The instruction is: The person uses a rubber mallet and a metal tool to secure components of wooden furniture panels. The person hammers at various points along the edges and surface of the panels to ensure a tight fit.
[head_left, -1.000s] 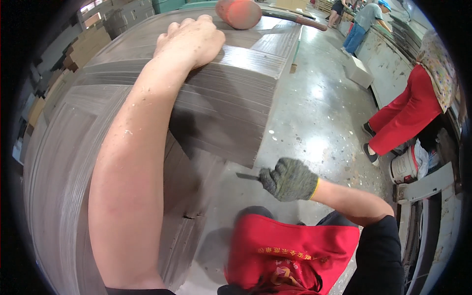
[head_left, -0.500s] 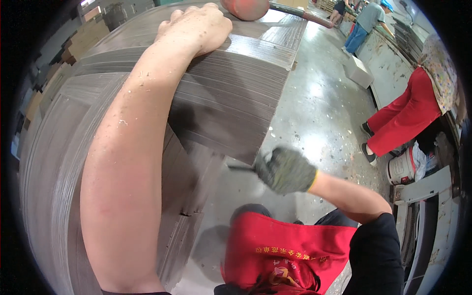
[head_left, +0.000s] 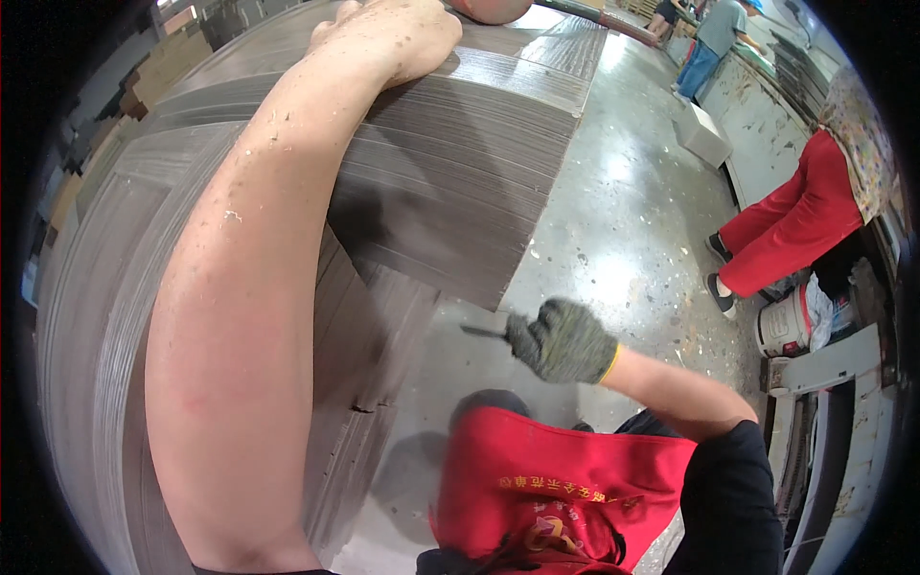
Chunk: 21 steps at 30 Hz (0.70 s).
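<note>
My bare left hand (head_left: 388,38) rests on top of a large stack of grey-brown wood-grain panels (head_left: 450,182), at the upper edge of the view. Its fingers bend away from me and are partly cut off, so their grip cannot be made out. My right hand (head_left: 565,345), in a dark grey knitted glove with a yellow cuff, is closed on a thin dark blade-like tool (head_left: 482,333). The tool points left, above the floor and apart from the panels' near corner. Beyond my left hand lies a mallet (head_left: 494,8) with a rounded reddish head.
Lower panels (head_left: 355,355) jut out beneath my left forearm. To the right, a person in red trousers (head_left: 795,216) stands by a long worn bench (head_left: 743,125), near a white bucket (head_left: 784,326). A white box (head_left: 704,134) sits on the speckled floor (head_left: 613,240). Others work farther back.
My right hand and its tool have shifted slightly right and down, away from the panel corner, and are less blurred. My left hand stays on the stack, slightly higher in view.
</note>
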{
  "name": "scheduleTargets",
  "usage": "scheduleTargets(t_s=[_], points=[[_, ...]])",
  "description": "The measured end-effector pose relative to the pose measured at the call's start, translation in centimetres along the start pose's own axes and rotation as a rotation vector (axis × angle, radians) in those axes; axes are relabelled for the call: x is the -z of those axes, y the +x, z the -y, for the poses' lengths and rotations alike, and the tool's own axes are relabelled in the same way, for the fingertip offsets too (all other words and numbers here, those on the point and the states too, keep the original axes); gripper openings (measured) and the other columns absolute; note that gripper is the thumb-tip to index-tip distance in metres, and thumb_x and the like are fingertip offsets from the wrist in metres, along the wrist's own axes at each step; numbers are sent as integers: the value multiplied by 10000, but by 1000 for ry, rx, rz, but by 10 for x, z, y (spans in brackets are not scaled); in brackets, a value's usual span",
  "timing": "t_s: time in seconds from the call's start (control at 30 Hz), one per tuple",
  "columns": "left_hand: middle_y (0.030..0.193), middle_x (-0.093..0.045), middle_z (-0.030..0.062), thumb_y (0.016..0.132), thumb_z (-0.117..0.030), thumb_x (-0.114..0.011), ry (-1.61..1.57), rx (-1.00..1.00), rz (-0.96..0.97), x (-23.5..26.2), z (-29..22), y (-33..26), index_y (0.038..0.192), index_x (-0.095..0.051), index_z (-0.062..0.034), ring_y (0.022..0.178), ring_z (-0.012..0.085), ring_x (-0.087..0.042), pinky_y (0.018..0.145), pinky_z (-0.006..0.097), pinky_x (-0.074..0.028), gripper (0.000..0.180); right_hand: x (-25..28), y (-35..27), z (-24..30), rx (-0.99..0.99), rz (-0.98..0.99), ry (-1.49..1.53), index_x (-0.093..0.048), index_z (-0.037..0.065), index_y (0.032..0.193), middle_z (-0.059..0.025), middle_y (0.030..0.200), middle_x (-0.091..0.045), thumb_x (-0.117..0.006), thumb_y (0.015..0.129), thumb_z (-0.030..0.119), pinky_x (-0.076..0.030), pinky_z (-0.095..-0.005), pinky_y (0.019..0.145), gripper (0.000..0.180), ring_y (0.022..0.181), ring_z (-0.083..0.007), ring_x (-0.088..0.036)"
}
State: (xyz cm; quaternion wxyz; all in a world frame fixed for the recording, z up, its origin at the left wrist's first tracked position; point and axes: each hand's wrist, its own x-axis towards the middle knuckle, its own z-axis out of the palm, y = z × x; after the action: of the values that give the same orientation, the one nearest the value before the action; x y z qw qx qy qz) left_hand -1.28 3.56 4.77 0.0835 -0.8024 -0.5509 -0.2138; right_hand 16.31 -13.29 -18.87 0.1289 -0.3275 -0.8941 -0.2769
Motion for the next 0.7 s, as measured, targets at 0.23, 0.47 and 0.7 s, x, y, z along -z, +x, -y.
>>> scheduleTargets(t_s=[0.23, 0.47, 0.7], points=[[1336, -500, 228, 914, -216, -379, -80, -42, 13, -13, -11, 3, 1232, -538, 1, 1251, 385, -462, 1055, 488, -346, 417, -38, -22, 2, -74, -1, 8, -598, -14, 906, -60, 627, -496, -618, 775, 195, -388, -345, 470, 248, 531, -194, -500], [1261, -564, 233, 914, -211, -378, -41, -29, 58, -4, -9, 4, 1178, -570, 11, 1192, 377, -524, 1012, 496, -395, 395, 20, 18, -54, 30, -13, -294, -626, -23, 900, -86, 662, -529, -627, 761, 198, -413, -369, 480, 261, 528, -189, -507], [1196, -608, 241, 908, -181, -393, -18, -34, 51, -6, -15, 0, 1124, -626, 1, 1133, 381, -575, 980, 491, -432, 367, 55, 33, -62, -7, -65, -499, -634, 8, 1036, -86, 639, -486, -579, 760, 118, -395, -339, 473, 302, 558, -199, -506]])
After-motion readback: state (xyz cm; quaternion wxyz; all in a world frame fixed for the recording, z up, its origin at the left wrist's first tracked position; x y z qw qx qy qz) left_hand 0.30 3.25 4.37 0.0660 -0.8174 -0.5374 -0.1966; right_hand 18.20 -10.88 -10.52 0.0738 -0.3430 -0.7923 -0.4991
